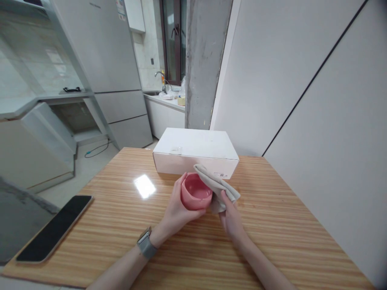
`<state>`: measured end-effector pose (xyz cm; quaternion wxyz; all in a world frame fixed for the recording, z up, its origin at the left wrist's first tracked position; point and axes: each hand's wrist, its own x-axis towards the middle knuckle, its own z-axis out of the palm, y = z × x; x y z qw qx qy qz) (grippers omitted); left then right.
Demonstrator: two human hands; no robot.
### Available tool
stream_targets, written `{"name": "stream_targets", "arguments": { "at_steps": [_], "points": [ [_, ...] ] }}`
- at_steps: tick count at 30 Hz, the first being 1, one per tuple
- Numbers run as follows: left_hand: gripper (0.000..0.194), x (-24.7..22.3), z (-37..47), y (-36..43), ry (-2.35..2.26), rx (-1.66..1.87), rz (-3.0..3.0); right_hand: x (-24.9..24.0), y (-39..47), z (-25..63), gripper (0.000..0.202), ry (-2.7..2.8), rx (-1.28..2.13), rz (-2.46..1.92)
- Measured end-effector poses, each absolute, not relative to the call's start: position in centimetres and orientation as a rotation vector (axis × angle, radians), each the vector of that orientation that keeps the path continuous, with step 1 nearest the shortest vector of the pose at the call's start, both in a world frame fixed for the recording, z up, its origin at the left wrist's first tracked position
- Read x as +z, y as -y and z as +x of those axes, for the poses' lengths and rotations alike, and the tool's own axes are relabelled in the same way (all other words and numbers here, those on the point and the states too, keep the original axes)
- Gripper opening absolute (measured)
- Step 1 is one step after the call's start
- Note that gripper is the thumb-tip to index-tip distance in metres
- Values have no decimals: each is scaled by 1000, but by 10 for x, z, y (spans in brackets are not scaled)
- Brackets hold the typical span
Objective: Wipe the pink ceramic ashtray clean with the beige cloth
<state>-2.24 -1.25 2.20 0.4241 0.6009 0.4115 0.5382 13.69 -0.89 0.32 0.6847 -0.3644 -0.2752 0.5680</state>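
A pink bowl [196,192] with a faceted outside is held in my left hand [177,203], fingers around its left side and thumb along the near side. Its opening tilts toward me, and the inside shows nothing in it. My right hand [231,217] grips a folded light grey cloth [218,186], thumb on top. The cloth lies against the bowl's right side and rim. Most of the right fingers are hidden beneath the cloth. A watch with a grey band [146,243] is on my left wrist.
Behind the bowl, a white box [196,145] lies on the wood-grain table [121,225]. A dark phone or tablet [56,229] rests near the left edge. A white wall [302,100] borders the right side. Beyond stand a fridge [99,52] and a sink counter [166,102].
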Motion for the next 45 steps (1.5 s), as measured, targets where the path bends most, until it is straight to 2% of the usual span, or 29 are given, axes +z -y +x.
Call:
{"name": "stream_targets", "arguments": {
  "at_steps": [5, 11, 13, 20, 27, 40, 45],
  "points": [
    [96, 25, -29, 3, -1032, 1415, 1131, 29, 8, 144, 40, 460, 1378, -719],
    [60, 24, -34, 1, -648, 1280, 768, 33, 2, 155, 37, 404, 1337, -732],
    [56, 24, -33, 2, -564, 1191, 722, 32, 3, 153, 35, 378, 1366, -750],
    [55, 21, -22, 11, -450, 1101, 756, 24, 15, 136, 39, 458, 1432, -755],
    [72, 15, -18, 12, -593, 1226, 820, 24, 16, 133, 46, 546, 1457, -765],
    [80, 18, -17, 10, -789, 1330, 771, 16, 19, 130, 42, 537, 1378, -770],
    [60, 14, -24, 3, -731, 1214, 666, 15, 15, 134, 39, 417, 1395, -794]
  ]
}}
